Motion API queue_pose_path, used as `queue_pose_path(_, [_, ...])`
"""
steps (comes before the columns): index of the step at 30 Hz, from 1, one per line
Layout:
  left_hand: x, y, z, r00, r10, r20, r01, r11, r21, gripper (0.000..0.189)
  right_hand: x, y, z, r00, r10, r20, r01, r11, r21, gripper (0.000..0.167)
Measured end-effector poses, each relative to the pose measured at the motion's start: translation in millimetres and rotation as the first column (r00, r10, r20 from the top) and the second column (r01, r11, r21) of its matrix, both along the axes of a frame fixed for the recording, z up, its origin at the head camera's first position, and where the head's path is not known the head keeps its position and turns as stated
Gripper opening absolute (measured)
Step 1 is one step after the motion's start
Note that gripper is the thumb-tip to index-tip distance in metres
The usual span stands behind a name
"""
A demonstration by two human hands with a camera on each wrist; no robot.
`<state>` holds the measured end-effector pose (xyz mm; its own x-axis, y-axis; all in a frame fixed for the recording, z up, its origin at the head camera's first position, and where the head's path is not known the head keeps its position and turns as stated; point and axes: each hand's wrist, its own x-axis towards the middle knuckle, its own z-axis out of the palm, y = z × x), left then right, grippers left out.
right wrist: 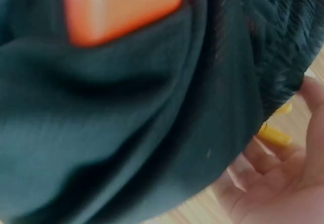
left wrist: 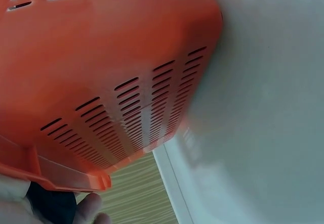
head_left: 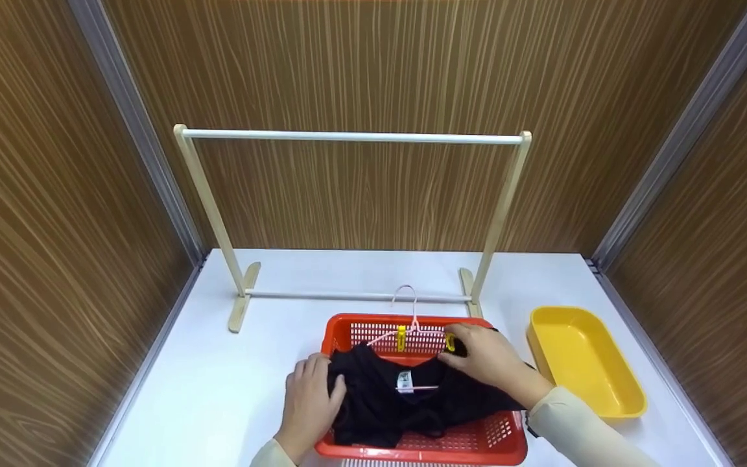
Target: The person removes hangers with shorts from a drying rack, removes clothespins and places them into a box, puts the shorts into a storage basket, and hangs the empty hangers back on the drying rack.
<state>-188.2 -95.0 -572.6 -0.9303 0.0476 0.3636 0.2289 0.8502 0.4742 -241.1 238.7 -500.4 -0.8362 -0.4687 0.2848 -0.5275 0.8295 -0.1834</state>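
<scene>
Pinching the black top [head_left: 425, 412], left hand [head_left: 308, 399] and right hand [head_left: 487, 353] are apparently fitting the pink hanger [head_left: 415, 325], next likely needing alignment.

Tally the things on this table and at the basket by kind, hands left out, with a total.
Red basket: 1
Yellow tray: 1
Rack: 1
Black garment: 1
Pink hanger: 1
Yellow clips: 2
Total in view: 7
</scene>
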Motion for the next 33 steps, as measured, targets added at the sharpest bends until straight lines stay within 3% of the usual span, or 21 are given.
queue_pose_path(6, [-5.4, -0.2, 2.1, 0.997, 0.022, 0.078, -0.029, 0.996, 0.086, 0.023, -7.8, -2, 0.5, 0.999, -0.039, -0.029, 0.038, 0.998, -0.051, 0.025])
queue_pose_path(11, [-9.4, -1.2, 3.0, 0.997, 0.047, 0.068, -0.055, 0.991, 0.123, 0.020, -9.6, 5, 0.1, 0.992, -0.098, -0.084, 0.081, 0.980, -0.180, 0.022])
queue_pose_path(14, [-9.5, -1.9, 2.2, 0.998, 0.049, 0.048, -0.054, 0.993, 0.103, 0.018, -7.0, 11, -8.7, 0.980, -0.066, -0.190, 0.026, 0.978, -0.209, 0.023])
queue_pose_path(19, [-8.5, -2.3, 0.0, 0.999, 0.029, 0.016, -0.030, 0.996, 0.085, 0.017, -1.1, 24, -33.0, 0.936, -0.005, -0.353, -0.082, 0.970, -0.231, 0.033])
queue_pose_path(26, [-7.0, -2.4, -2.6, 0.999, 0.019, -0.043, -0.015, 0.995, 0.096, 0.017, 1.0, 32, -55.0, 0.950, 0.006, -0.313, -0.103, 0.950, -0.294, 0.036])
queue_pose_path(33, [-10.2, -4.0, -4.3, 0.999, 0.003, -0.050, 0.003, 0.995, 0.103, 0.015, -0.5, 29, -57.3, 0.951, -0.007, -0.309, -0.092, 0.948, -0.305, 0.037])
